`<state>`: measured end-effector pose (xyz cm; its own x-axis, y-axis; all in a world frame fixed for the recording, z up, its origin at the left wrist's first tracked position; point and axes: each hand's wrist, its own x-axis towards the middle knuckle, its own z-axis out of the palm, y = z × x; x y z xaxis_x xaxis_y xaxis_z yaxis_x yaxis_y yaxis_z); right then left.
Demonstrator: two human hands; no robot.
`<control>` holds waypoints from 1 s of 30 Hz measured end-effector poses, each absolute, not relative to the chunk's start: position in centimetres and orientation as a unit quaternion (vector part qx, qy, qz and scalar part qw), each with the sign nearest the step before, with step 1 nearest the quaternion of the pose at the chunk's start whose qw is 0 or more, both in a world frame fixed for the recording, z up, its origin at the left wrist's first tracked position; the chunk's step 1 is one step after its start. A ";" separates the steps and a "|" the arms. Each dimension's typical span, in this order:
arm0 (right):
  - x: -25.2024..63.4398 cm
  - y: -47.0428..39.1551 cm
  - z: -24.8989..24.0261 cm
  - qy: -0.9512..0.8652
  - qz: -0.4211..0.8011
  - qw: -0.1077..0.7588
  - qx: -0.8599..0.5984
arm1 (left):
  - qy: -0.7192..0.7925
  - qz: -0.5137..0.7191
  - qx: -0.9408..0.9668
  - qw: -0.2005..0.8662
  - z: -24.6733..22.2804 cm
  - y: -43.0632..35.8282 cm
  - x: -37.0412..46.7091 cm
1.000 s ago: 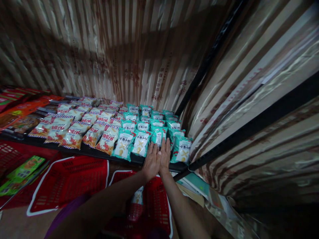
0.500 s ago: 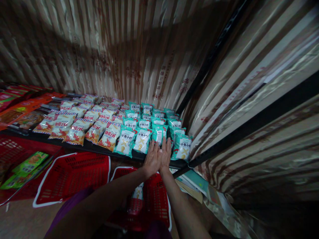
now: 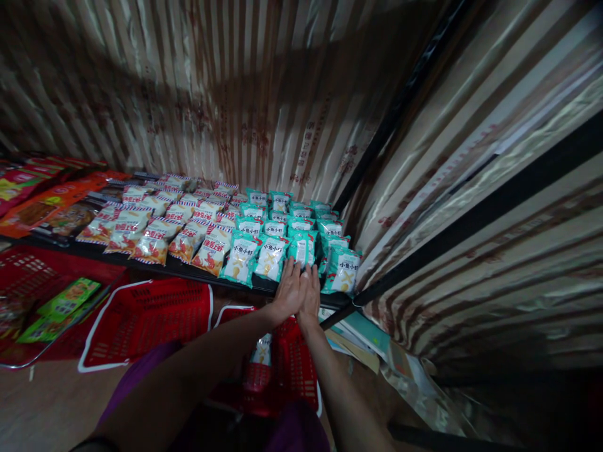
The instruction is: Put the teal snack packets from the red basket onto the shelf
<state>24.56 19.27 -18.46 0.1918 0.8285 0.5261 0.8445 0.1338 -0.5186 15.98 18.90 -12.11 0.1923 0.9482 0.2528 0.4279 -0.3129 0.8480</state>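
Note:
My left hand (image 3: 289,292) and my right hand (image 3: 309,294) lie side by side at the shelf's front edge, fingers stretched forward. Their fingertips touch the lower front of a teal snack packet (image 3: 302,247) that shows its printed back. On its left stands a teal and white packet (image 3: 271,258); on its right is another (image 3: 344,271). More teal packets (image 3: 276,228) stand in rows behind. Neither hand is wrapped around anything.
White and orange snack packets (image 3: 155,240) and orange bags (image 3: 56,199) fill the shelf (image 3: 188,270) leftward. Below are red baskets (image 3: 155,317), one holding a packet (image 3: 262,351). A black post (image 3: 424,251) slants at right, before striped curtains (image 3: 301,81).
The view has shifted slightly. Both hands still rest against the same packet, their fingertips a little lower on its front.

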 end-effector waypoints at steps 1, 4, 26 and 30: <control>24.5 19.2 -18.2 -0.635 -0.006 0.404 -0.659 | 0.494 0.405 0.699 0.322 -12.0 19.0 16.0; 24.4 18.8 -17.3 -0.624 0.007 0.419 -0.659 | 0.492 0.412 0.696 0.322 -11.9 19.0 15.8; 22.4 18.9 -15.0 -0.622 -0.098 0.341 -0.698 | 0.453 0.437 0.752 0.196 -14.8 14.6 9.1; 22.5 19.1 -15.4 -0.620 -0.103 0.355 -0.692 | 0.454 0.424 0.765 0.172 -14.7 15.4 9.9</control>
